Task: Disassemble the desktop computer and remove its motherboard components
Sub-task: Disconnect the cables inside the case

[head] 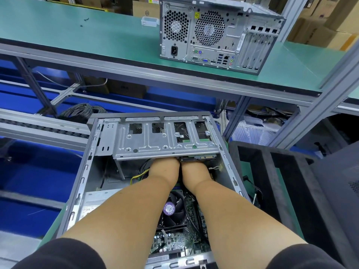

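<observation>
An open desktop case [91,167] lies on its side in front of me. Its green motherboard [174,243] carries a black CPU fan [172,208] with a purple label. A grey metal drive cage [155,140] spans the far end of the case. Both arms reach in under the cage. My left hand [165,167] and my right hand [195,169] lie side by side, with all fingers hidden beneath the cage. A drive [198,157] with its connector edge pokes out just above my right hand.
A second grey tower [213,33] stands on the green upper shelf [77,35], rear panel facing me. Black foam trays [272,171] sit to the right of the case. Blue bins and a cable coil [83,111] lie beyond it. Yellow and black wires [138,176] run left of my left hand.
</observation>
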`<action>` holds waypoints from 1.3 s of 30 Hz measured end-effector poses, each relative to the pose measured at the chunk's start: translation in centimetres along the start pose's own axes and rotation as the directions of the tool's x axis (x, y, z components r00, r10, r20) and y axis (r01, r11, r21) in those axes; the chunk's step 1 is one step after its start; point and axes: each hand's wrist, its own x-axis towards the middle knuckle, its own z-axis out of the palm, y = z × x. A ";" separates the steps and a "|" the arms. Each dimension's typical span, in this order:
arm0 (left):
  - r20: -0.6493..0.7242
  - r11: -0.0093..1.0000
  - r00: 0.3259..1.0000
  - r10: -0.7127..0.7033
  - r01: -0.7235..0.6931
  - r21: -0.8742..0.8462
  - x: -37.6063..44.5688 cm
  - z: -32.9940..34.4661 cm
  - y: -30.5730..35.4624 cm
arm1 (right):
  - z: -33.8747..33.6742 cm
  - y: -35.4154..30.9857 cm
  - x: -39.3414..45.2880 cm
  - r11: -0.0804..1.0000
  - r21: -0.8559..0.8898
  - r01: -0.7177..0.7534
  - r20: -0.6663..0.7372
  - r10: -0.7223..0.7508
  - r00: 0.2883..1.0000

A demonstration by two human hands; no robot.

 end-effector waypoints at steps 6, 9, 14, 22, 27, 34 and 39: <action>0.020 1.000 1.000 -0.020 0.021 -0.008 -0.2 -0.3 0.2 | 0.0 0.2 0.0 0.999 0.039 0.003 -0.011 -0.002 1.000; 0.046 0.999 0.998 -0.031 0.031 -0.011 -0.4 -0.8 0.2 | 0.2 0.2 0.2 0.997 0.069 -0.030 -0.009 0.030 1.000; 0.265 0.997 0.963 0.037 -0.054 0.055 -1.3 -3.3 -0.1 | 0.4 -0.1 0.5 0.984 0.140 -0.109 0.013 0.109 0.994; 0.495 0.809 0.864 0.097 -0.358 0.467 -4.4 -5.0 -2.4 | -0.1 -1.3 0.3 0.981 -0.136 -0.141 0.026 0.146 0.989; 0.440 0.872 0.888 0.137 -0.319 0.372 -4.2 -4.0 -3.6 | -0.5 -2.1 0.7 0.949 -0.215 -0.233 0.097 0.258 0.961; 0.353 0.909 0.914 0.199 -0.307 0.282 -4.0 -4.5 -3.5 | -0.2 -2.4 1.1 0.949 -0.120 -0.290 0.140 0.306 0.942; 0.359 0.911 0.915 0.185 -0.297 0.286 -3.7 -4.6 -3.1 | -0.1 -1.7 1.4 0.957 -0.108 -0.269 0.136 0.282 0.950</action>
